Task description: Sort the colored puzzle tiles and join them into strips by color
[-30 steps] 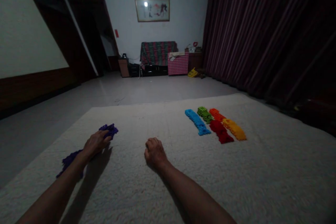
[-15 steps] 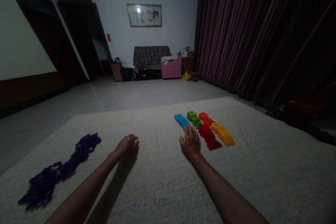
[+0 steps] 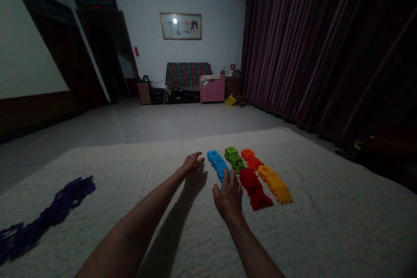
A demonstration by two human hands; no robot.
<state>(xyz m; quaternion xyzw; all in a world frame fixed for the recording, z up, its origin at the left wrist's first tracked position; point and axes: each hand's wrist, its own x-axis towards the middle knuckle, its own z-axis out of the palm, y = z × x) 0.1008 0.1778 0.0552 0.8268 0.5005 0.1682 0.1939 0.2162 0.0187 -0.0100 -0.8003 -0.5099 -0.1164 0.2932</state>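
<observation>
A row of small light-blue pieces (image 3: 216, 163), pressed closely together, lies on the pale blanket. My right hand (image 3: 229, 193) rests at its near end, fingers stretched forward and thumb apart, covering the last blue pieces. My left hand (image 3: 193, 161) hovers just left of the row's far end, fingers extended and holding nothing. To the right of the blue row are a green row (image 3: 233, 159) and an orange row (image 3: 251, 159), with a red row (image 3: 254, 189) and a yellow row (image 3: 275, 183) nearer me. The pieces' exact kind is too small to tell.
A loose, uneven strip of dark purple pieces (image 3: 55, 213) lies at the left of the blanket (image 3: 130, 191). Beyond the blanket a thin cable (image 3: 134, 134) lies on the tiled floor. Purple curtains (image 3: 286, 43) hang at the right; a cloth-covered cabinet (image 3: 187, 76) stands against the wall.
My left hand has moved right, from the middle of the blanket to beside the blue row. My right hand stays at the row's near end. The camera view has shifted somewhat.
</observation>
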